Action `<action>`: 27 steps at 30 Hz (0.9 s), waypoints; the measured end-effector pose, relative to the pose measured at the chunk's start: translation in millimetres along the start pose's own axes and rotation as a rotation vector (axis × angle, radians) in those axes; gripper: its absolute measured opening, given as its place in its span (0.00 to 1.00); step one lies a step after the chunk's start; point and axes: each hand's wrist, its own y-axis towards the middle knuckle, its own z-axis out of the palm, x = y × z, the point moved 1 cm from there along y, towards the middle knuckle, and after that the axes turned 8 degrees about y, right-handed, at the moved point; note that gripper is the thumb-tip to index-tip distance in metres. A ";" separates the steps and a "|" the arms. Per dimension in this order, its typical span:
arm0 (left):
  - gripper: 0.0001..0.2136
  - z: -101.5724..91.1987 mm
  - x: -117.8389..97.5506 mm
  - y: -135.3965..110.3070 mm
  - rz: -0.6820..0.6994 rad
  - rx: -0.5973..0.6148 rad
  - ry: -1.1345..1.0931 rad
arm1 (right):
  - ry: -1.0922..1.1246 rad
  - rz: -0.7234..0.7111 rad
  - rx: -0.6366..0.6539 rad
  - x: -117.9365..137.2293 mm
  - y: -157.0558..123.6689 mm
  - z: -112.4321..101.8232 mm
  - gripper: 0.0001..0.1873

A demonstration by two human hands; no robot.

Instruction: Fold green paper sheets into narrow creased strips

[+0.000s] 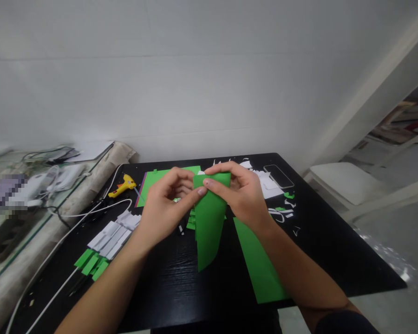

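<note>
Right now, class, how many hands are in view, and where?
2. The left hand holds the green paper near its upper left edge; the right hand grips its upper right. Some fingers are hidden behind it.

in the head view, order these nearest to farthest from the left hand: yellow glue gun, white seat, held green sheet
1. Held green sheet: touching the left hand, pinched near its top.
2. Yellow glue gun: on the black table, left of that hand.
3. White seat: far right, beyond the table's edge.
</note>
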 end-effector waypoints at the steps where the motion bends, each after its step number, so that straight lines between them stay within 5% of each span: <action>1: 0.09 -0.1 -1.1 -1.1 0.015 -0.010 -0.019 | 0.012 0.001 0.002 0.9 -0.2 -0.2 0.06; 15: 0.13 -2.0 -5.9 -5.6 0.153 -0.070 0.093 | -0.030 -0.044 0.009 6.8 -0.6 -2.6 0.06; 23: 0.12 -1.6 -4.8 -3.3 0.160 -0.010 0.044 | -0.110 -0.075 0.023 4.8 2.4 -5.8 0.05; 27: 0.10 -9.6 -5.9 -2.4 0.140 0.061 0.006 | -0.028 0.027 0.094 7.0 4.8 -9.7 0.08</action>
